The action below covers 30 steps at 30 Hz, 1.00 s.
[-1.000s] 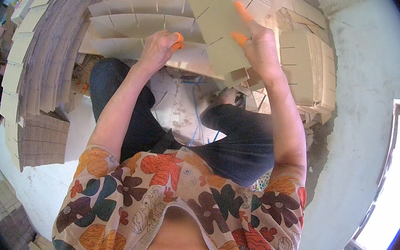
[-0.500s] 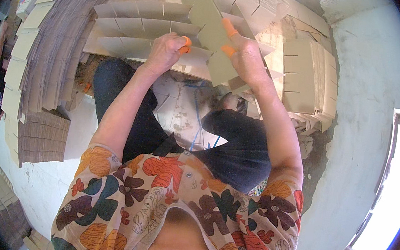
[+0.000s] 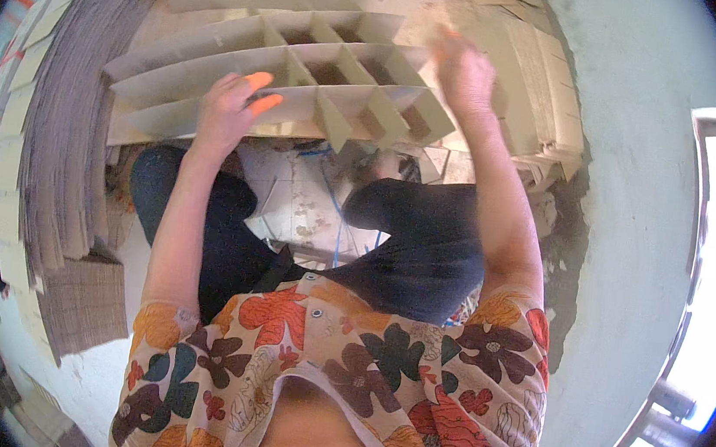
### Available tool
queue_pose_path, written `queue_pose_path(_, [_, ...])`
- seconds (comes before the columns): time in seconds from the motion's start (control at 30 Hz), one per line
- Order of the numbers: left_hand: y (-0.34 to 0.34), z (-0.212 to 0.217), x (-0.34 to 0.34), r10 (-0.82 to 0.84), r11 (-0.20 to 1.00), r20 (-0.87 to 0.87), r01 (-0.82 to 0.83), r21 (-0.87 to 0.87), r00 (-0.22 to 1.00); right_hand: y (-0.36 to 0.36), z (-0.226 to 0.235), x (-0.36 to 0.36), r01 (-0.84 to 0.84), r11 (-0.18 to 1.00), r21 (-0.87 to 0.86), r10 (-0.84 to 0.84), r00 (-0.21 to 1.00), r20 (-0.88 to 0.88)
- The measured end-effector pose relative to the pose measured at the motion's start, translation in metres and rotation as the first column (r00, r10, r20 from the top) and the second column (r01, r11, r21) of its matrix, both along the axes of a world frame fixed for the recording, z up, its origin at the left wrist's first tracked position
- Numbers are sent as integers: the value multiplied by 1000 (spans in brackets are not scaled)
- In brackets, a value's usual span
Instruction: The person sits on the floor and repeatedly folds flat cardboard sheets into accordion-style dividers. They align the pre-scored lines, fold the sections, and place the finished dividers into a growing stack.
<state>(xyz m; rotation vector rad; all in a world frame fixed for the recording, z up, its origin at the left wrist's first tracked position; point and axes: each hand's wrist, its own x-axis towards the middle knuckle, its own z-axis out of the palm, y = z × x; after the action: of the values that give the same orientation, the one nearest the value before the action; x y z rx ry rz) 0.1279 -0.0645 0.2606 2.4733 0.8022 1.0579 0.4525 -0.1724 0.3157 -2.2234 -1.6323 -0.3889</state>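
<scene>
Resting my left hand point(image 3: 228, 112) on the near strips of the cardboard divider grid point(image 3: 302, 87), I have the fingers loosely spread and laid flat over the top edge of the long strip, with two orange fingertip covers point(image 3: 260, 91) showing; the hand is not closed around anything, only pressing against the cardboard. My right hand point(image 3: 463, 76) is raised over the far right end of the same grid, fingers together and partly curled, touching the top of the strips there; it is blurred, so I cannot tell whether it pinches a strip or merely rests on it.

The grid sits in front of me above my knees, its long strips running left to right and short cross pieces slotted between them, forming open cells. My legs in dark trousers point(image 3: 408, 246) are folded under it. To my left, a tall stack of flat cardboard sheets point(image 3: 60, 149) curves along the edge. More loose cardboard pieces point(image 3: 538, 85) are piled to the right, just beside the pale wall point(image 3: 639, 209).
</scene>
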Motion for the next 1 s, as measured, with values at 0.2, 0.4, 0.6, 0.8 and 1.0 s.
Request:
queue_pose_path(0.2, [-2, 14, -16, 90, 984, -25, -85, 154, 996, -101, -60, 126, 587, 795, -153, -513, 785, 347])
queue_pose_path(0.4, [4, 11, -27, 150, 972, -71, -134, 195, 986, -114, -63, 181, 553, 798, -238, -550, 831, 85])
queue_pose_path(0.6, [6, 4, -38, 172, 965, -52, -157, 212, 984, -104, -32, 148, 560, 828, 3, -560, 828, 17])
queue_pose_path(0.8, [10, -6, -47, 169, 954, -47, -152, 257, 984, -46, 63, 24, 129, 949, 289, -80, 981, -175])
queue_pose_path(1.0, [20, -17, -42, 96, 973, -20, -89, 215, 995, 12, 59, -89, -404, 881, 245, 468, 817, -336])
